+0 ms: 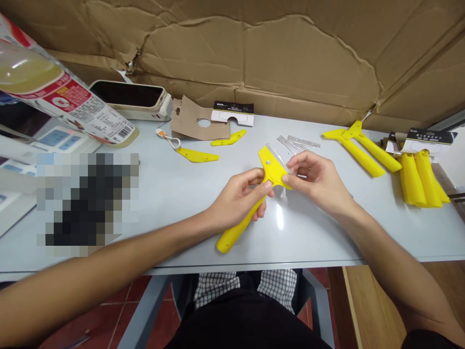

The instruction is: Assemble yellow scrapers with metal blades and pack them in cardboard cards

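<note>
A yellow scraper (275, 170) with a metal blade along its head is held above the table, its handle slanting down to the left. My left hand (241, 194) is closed around the upper handle, thumb on top. With thumb and fingers my right hand (316, 177) pinches the right corner of the head, near the blade. A screw shows in the head's left part. Behind my right hand lie several loose metal blades (303, 142). Two yellow head plates, one nearer (198, 155) and one farther (228, 138), lie left of the scraper.
Yellow scraper handles (363, 154) lie at the right, beside packaged yellow scrapers (417, 182). Card packaging (198, 118) and a phone (127, 94) stand at the back. A drink bottle (72, 92) leans in from the left. Cardboard (203, 53) walls the table's rear.
</note>
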Motion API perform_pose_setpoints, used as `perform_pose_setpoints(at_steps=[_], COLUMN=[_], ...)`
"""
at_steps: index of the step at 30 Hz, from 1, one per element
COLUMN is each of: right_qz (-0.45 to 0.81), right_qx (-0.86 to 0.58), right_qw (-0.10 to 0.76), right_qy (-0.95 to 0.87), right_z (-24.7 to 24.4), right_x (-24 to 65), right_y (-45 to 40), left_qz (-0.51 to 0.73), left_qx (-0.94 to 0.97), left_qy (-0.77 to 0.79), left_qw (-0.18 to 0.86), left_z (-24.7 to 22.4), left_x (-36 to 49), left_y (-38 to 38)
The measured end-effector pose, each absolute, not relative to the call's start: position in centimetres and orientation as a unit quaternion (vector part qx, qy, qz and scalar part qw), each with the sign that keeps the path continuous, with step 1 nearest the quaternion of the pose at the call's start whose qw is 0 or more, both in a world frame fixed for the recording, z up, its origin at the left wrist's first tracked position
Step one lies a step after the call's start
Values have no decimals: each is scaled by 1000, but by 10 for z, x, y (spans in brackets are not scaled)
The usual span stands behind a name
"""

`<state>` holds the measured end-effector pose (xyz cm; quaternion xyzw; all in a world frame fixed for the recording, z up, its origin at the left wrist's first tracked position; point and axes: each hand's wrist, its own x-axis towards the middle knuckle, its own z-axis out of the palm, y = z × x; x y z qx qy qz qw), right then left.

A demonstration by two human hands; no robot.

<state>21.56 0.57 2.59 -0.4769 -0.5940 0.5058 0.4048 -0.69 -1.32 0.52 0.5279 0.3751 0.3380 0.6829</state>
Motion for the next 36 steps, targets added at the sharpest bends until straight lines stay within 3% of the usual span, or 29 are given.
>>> perform_pose_setpoints(at_steps=[11,18,28,36], right_qz=[519,206,160,196], right_qx=[-458,-400,-366,-378], right_qw=[379,388,358,367], right_qy=[-614,-804,-844,-827], right_z=[29,31,27,21], right_x=[223,220,225,225], right_y=[7,0,2,4], left_qz=[320,331,336,338], left_qx=[538,544,541,538], left_qy=[395,401,398,401], left_qw=[672,658,660,660], left_z=[11,13,11,11], left_x=[-9,-9,-9,-8], left_y=[-10,-7,-9,-8])
